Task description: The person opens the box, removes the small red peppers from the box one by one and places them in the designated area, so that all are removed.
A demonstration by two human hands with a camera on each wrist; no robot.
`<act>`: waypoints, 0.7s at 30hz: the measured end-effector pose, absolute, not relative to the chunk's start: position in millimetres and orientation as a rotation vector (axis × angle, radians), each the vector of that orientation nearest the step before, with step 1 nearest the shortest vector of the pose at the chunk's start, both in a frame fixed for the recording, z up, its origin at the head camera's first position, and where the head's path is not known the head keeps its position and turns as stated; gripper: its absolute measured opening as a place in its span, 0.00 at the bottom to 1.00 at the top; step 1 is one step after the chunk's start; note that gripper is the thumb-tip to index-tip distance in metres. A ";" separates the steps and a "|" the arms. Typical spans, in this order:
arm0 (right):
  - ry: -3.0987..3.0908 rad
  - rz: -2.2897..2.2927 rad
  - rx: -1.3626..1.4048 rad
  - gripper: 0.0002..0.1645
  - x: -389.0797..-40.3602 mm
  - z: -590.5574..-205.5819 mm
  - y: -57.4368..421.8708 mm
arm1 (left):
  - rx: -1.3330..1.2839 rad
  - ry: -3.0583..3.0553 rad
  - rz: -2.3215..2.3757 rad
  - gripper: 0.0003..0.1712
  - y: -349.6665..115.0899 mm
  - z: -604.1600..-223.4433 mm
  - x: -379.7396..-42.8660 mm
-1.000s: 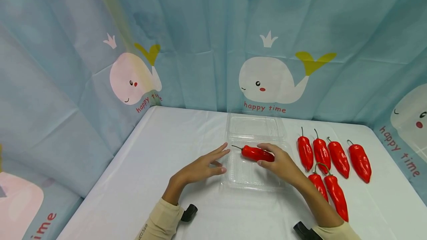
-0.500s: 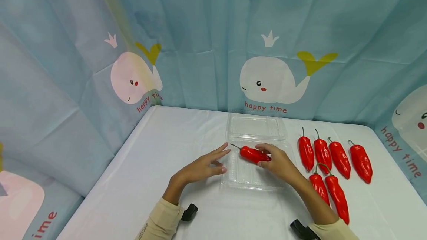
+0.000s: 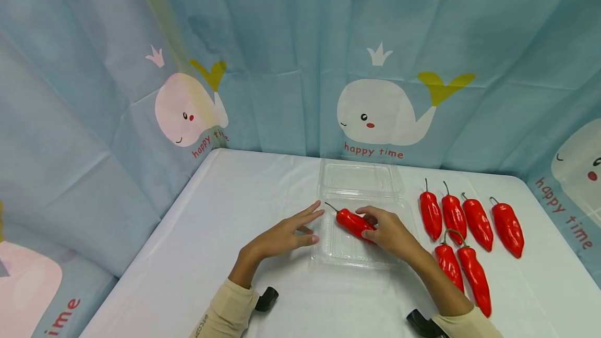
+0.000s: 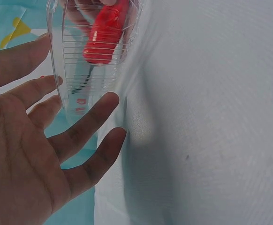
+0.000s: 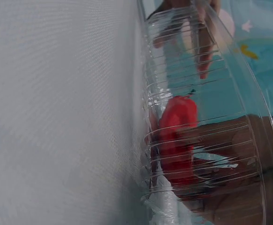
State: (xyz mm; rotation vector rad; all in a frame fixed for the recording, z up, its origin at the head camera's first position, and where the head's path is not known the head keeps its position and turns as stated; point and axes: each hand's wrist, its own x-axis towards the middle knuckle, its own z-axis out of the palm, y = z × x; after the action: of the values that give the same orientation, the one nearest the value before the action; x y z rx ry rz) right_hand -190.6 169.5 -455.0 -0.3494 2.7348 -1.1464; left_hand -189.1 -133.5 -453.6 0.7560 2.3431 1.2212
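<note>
A clear plastic clamshell box (image 3: 338, 254) lies on the white table, its lid (image 3: 359, 177) folded back behind it. My right hand (image 3: 389, 231) reaches into the base and grips a red chili pepper (image 3: 349, 219) near its lower end, thumb on one side and fingers on the other. The pepper lies slanted, its thin stem pointing to the back left rim. Through the ribbed wall in the right wrist view, the chili pepper (image 5: 176, 122) shows low in the box. My left hand (image 3: 281, 236) has its fingers spread, with fingertips (image 4: 110, 99) right at the box's left side.
Right of the box, several red chili peppers (image 3: 479, 223) lie on the table (image 3: 225, 197), a back row with two more (image 3: 474, 278) in front, close by my right forearm. A blue curtain (image 3: 281, 108) with whale prints hangs behind the table's back edge.
The chili pepper has shifted slightly left and turned, its lower end swinging toward me. My right hand has moved left and a little nearer with it. My left hand has stayed in place.
</note>
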 end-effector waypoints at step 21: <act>2.738 -1.186 -0.319 0.35 -176.9 -441.6 175.2 | 0.742 2.326 1.242 0.41 -135.1 -451.8 -187.6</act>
State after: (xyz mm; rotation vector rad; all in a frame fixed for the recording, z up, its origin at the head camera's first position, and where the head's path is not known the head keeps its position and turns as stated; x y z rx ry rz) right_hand -176.9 175.2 -441.6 -0.3195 2.7375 -1.1861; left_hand -187.6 -135.1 -451.8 0.7425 2.3261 1.2417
